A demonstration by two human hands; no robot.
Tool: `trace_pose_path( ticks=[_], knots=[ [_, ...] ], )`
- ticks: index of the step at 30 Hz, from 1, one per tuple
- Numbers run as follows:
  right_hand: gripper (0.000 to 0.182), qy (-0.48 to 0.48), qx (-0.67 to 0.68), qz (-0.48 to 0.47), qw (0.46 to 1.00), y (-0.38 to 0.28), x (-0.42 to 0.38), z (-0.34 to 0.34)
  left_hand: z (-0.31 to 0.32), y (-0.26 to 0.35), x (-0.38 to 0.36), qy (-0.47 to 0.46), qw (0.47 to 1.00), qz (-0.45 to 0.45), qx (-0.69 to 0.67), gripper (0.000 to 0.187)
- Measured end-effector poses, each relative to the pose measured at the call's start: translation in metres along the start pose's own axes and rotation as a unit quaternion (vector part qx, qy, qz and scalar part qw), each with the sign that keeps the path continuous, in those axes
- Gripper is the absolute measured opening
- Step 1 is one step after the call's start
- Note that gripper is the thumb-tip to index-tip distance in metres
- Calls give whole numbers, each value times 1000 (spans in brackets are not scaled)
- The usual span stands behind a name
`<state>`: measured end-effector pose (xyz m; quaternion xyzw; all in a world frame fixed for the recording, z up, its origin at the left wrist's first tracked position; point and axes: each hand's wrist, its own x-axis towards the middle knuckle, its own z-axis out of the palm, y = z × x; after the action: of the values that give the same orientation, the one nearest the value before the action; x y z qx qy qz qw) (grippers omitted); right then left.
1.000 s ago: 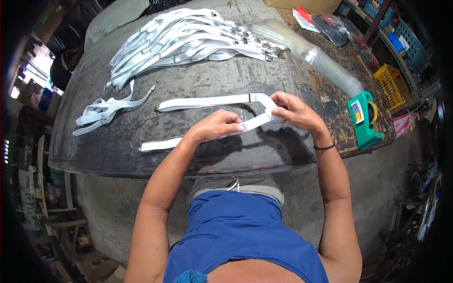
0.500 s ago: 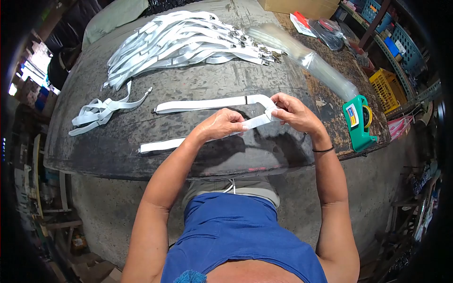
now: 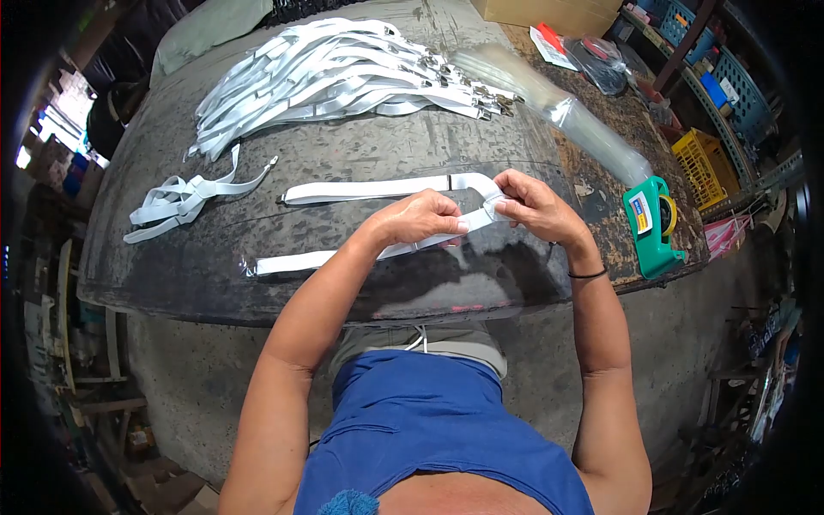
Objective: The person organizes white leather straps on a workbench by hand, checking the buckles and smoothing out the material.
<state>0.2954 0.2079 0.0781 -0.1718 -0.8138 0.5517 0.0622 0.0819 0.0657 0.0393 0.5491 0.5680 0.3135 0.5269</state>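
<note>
A pair of white elastic suspenders (image 3: 369, 189) lies in front of me, its two straps running left and a metal clip at each strap's far end. At its right bend my right hand (image 3: 541, 208) pinches the white band between thumb and fingers. My left hand (image 3: 425, 216) is closed on the lower strap, thumb on top, a short way left of my right hand. A dark slider shows on the upper strap. Part of the lower strap is hidden under my left hand.
A heap of white suspenders (image 3: 326, 73) with metal clips lies at the back, and another folded pair (image 3: 184, 202) at the left. Clear plastic sleeves (image 3: 592, 137) stretch toward a green tape dispenser (image 3: 651, 227) at the right edge. A yellow crate (image 3: 704, 167) stands beyond the table (image 3: 206, 275).
My left hand has slid right along the lower strap, closer to my right hand. The lower strap's left end has shifted slightly; my right hand has hardly moved.
</note>
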Motion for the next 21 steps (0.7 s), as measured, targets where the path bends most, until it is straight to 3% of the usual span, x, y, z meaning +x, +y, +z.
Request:
trace_pose_path(
  ticks=[10, 21],
  knots=[
    [22, 30, 12, 2, 999, 5, 3, 12, 10, -2, 12, 32, 998, 33, 38, 25],
    [21, 25, -6, 19, 999, 9, 0, 6, 12, -9, 9, 95, 994, 32, -44, 23]
  ],
)
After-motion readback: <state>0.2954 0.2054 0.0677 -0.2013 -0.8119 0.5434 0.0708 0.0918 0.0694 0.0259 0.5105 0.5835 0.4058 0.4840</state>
